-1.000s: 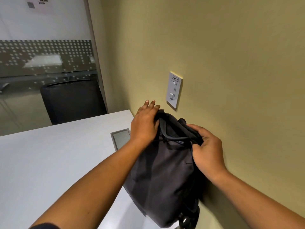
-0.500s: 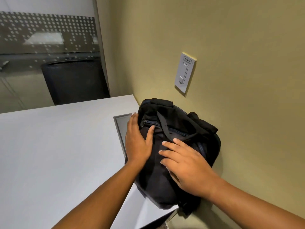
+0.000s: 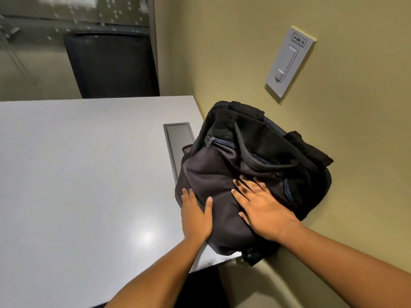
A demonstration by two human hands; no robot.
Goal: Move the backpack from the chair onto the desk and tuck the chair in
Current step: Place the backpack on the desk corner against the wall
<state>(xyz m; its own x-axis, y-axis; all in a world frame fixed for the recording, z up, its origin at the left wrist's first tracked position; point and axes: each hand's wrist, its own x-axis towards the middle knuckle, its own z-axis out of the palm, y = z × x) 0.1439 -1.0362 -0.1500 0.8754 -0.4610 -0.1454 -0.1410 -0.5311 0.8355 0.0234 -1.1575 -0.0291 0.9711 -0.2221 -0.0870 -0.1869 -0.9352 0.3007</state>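
Right hand (image 3: 262, 210) spread flat on backpack (image 3: 249, 174) | left hand (image 3: 195, 216) spread against its near-left side | backpack lay on table (image 3: 77, 174), long axis running away from me along wall (image 3: 244, 52) | I judged chair behind me, unseen.

A white light switch (image 3: 289, 61) sits on the olive wall (image 3: 222, 52), up and to the right of the fingers (image 3: 242, 185). A grey flap (image 3: 178, 143) lies flush just beyond them, to the left. Farther off, a dark seat back (image 3: 111, 65) stands before dotted glass (image 3: 77, 10).
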